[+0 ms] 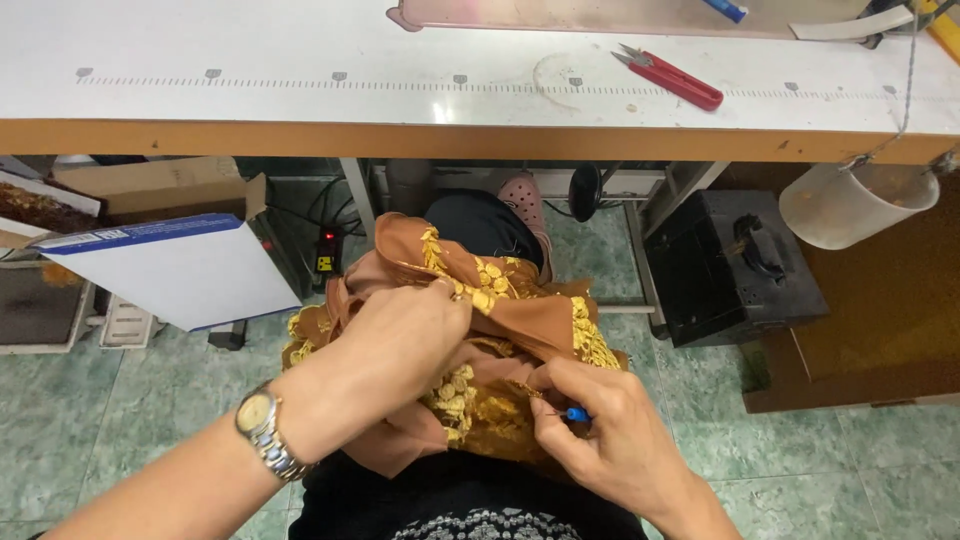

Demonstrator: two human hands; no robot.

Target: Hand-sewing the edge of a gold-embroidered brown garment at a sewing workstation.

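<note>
Cup (850,205): pale plastic, hung by a cord under the table's right end; contents cannot be told.
Cloth (500,320): soft brown fabric with raised gold floral embroidery, bunched in the lap, near centre.
Left hand (405,340): fingers curled shut, gripping the cloth's upper fold.
Right hand (610,425): fingers pinched on a small blue-handled tool (575,413) against the cloth.
Table (300,60): white, flat, far side.
Snips (670,76): red, on the table, far right.

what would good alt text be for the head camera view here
Two bare hands work a bunched brown cloth with gold embroidery on the person's lap: the left hand grips a fold, the right hand pinches a small blue-handled tool. Red snips lie on the white table above.
</note>
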